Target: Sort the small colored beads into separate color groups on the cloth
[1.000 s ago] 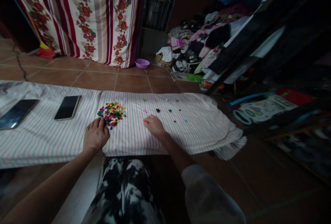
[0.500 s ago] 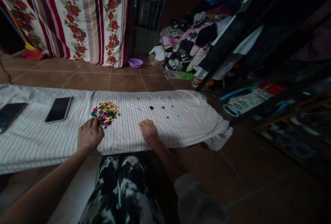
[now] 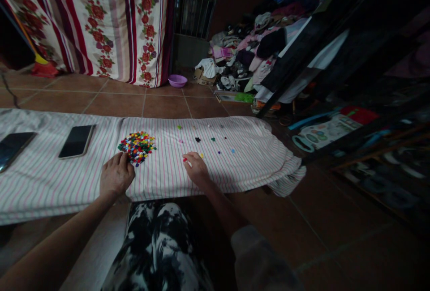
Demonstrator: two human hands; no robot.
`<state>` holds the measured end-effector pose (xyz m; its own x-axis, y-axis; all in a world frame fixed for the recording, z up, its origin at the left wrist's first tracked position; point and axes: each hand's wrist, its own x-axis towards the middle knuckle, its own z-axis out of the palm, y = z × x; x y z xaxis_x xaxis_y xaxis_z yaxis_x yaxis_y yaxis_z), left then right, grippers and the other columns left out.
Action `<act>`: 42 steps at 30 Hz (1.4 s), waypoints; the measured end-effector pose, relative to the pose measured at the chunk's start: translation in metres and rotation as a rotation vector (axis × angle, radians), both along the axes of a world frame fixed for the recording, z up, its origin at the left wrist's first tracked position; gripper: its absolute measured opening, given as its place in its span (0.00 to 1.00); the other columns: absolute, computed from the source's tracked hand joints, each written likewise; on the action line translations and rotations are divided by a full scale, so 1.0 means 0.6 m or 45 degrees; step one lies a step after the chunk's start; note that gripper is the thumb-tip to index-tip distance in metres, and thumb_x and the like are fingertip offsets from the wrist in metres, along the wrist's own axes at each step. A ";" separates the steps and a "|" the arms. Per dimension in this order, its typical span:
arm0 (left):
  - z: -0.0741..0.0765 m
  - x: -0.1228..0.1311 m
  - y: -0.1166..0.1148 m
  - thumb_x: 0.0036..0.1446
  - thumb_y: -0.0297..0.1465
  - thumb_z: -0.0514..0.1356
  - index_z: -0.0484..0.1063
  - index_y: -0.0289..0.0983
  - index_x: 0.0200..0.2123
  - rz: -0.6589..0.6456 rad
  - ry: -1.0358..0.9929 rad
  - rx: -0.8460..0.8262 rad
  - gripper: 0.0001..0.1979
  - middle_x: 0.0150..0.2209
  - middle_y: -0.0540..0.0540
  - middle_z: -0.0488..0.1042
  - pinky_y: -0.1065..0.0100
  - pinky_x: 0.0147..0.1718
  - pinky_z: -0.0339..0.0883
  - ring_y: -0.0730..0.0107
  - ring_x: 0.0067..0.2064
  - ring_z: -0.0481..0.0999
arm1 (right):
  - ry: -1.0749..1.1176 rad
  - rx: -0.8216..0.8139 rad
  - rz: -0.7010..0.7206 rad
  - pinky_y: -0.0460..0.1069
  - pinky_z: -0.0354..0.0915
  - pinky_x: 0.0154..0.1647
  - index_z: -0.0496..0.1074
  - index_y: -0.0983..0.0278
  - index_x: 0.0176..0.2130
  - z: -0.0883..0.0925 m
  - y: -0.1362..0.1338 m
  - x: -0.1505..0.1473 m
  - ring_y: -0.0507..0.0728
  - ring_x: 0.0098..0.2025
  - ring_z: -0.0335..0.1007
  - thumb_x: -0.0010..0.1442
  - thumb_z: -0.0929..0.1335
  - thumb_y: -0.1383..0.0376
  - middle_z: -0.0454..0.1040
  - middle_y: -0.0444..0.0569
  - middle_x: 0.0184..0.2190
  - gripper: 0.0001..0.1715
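A pile of small multicoloured pieces, like beads or buttons (image 3: 138, 145), lies on the striped cloth (image 3: 161, 179). My left hand (image 3: 117, 174) rests palm down at the pile's lower left edge, fingers stretched toward it and touching the nearest pieces. My right hand (image 3: 197, 169) is farther right, low over the cloth, its thumb and fingers slightly apart beside small red pieces (image 3: 184, 160). Close to its knuckles is a yellow piece (image 3: 202, 155). Beyond it lie separate small groups, among them a black cluster (image 3: 198, 139), a green cluster (image 3: 212, 139) and a light blue one (image 3: 233, 151).
Two phones lie to the left, one dark phone (image 3: 76, 141) and another (image 3: 15, 147) at the edge. Past the cloth-covered surface are a purple basin (image 3: 177, 81), a heap of clothes (image 3: 242, 53) and a floral curtain (image 3: 114, 27).
My right hand has shifted slightly and its fingers have parted, showing more of the red pieces by its fingertips. My left hand stays in place. The view has turned a little.
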<state>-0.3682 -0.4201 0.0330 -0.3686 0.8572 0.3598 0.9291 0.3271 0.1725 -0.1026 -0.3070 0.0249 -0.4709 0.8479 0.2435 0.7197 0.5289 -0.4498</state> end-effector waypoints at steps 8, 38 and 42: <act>-0.001 -0.002 0.001 0.61 0.34 0.44 0.66 0.29 0.57 0.003 0.003 -0.044 0.25 0.58 0.33 0.69 0.52 0.54 0.62 0.48 0.57 0.70 | -0.164 -0.063 -0.318 0.48 0.62 0.52 0.77 0.62 0.47 0.022 0.054 0.064 0.56 0.47 0.69 0.63 0.65 0.68 0.73 0.52 0.45 0.15; 0.007 0.001 0.001 0.62 0.33 0.46 0.67 0.29 0.56 0.008 0.048 -0.088 0.24 0.57 0.35 0.70 0.51 0.52 0.66 0.47 0.55 0.72 | 0.007 0.039 -0.519 0.49 0.64 0.45 0.79 0.62 0.38 -0.016 0.132 0.184 0.56 0.39 0.70 0.57 0.67 0.70 0.76 0.51 0.39 0.11; 0.005 0.000 0.002 0.62 0.32 0.45 0.67 0.29 0.56 0.011 0.054 -0.083 0.24 0.57 0.34 0.70 0.51 0.52 0.66 0.47 0.55 0.72 | 0.020 0.118 -0.489 0.48 0.63 0.43 0.77 0.63 0.35 -0.033 0.124 0.191 0.55 0.38 0.69 0.57 0.65 0.71 0.75 0.51 0.35 0.11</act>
